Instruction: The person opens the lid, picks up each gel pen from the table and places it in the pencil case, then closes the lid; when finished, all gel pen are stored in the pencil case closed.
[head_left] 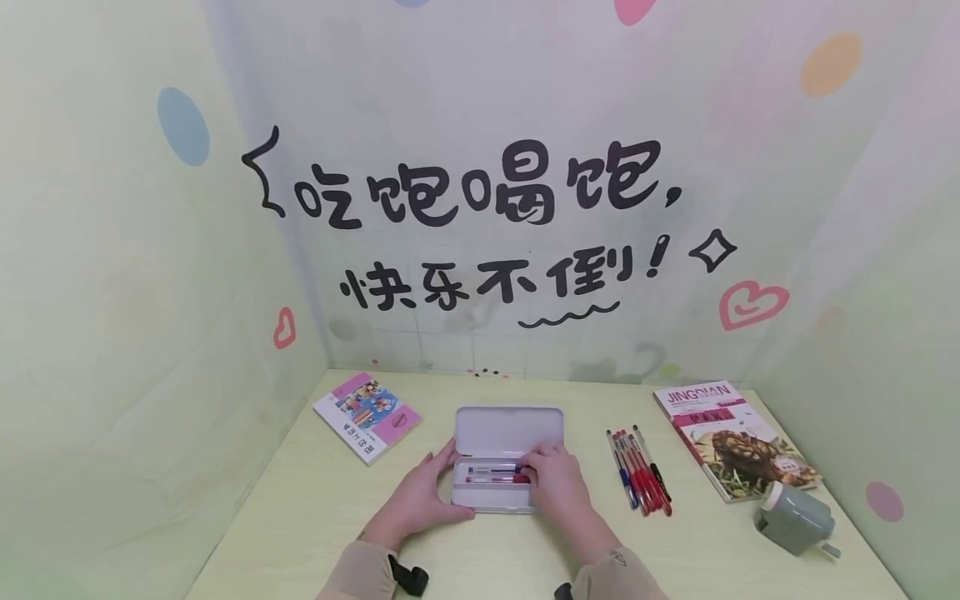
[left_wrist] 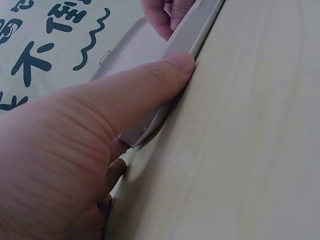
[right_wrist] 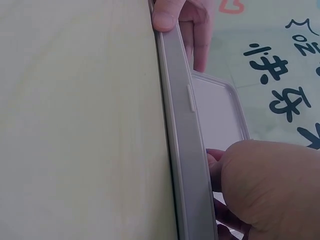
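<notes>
A pale, flat pencil case [head_left: 492, 498] lies on the table with its lid [head_left: 506, 429] raised at the back. Inside it, a blue pen [head_left: 487, 470] and a red pen [head_left: 487, 480] lie side by side. My left hand [head_left: 423, 500] grips the case's left end, thumb [left_wrist: 181, 62] on the front rim and fingers round the side. Over the right part of the case, my right hand [head_left: 557, 483] has its fingers curled down at the pens' right ends and holds one; which one is hidden. Its fingertips are mostly hidden in the right wrist view.
Several red, blue and black pens [head_left: 637, 471] lie right of the case. Farther right are a food magazine [head_left: 738, 442] and a grey-green crank pencil sharpener [head_left: 797, 518]. A pink and white booklet [head_left: 367, 415] lies at the back left. Printed walls [head_left: 487, 350] enclose the table.
</notes>
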